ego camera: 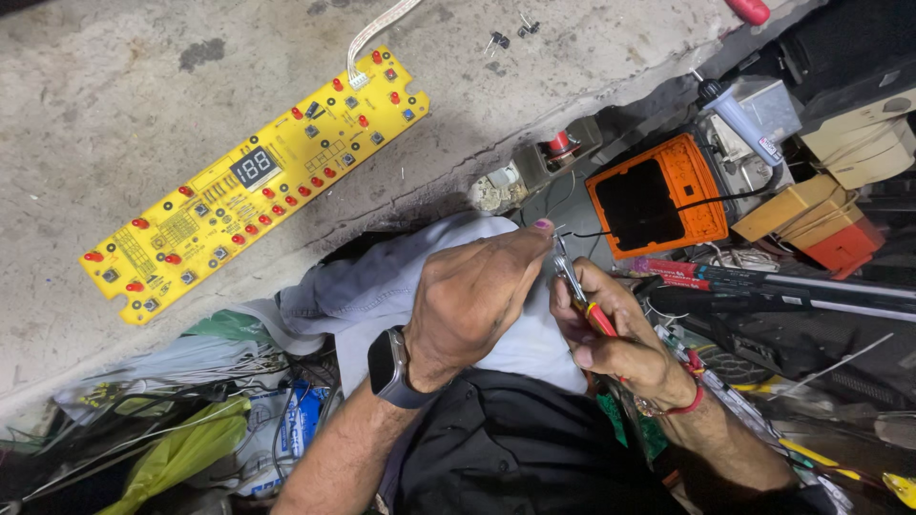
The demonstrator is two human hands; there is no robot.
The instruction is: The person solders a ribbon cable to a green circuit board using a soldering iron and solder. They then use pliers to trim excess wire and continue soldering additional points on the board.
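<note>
My right hand grips a small pair of pliers with red handles, jaws pointing up. My left hand, with a dark smartwatch on the wrist, has its fingers closed and its fingertips pinching something tiny at the plier jaws; a thin black wire runs off to the right from there. Both hands are over my lap, above grey trousers. A long yellow circuit board with red LEDs, small buttons and a digit display lies on the concrete bench to the upper left, a white ribbon cable plugged into its top end.
An orange plastic case with a black opening stands right of the hands. Behind it lie a soldering iron, cardboard boxes and grey units. A small switch part sits at the bench edge. Wires, plastic bags and clutter fill the lower left.
</note>
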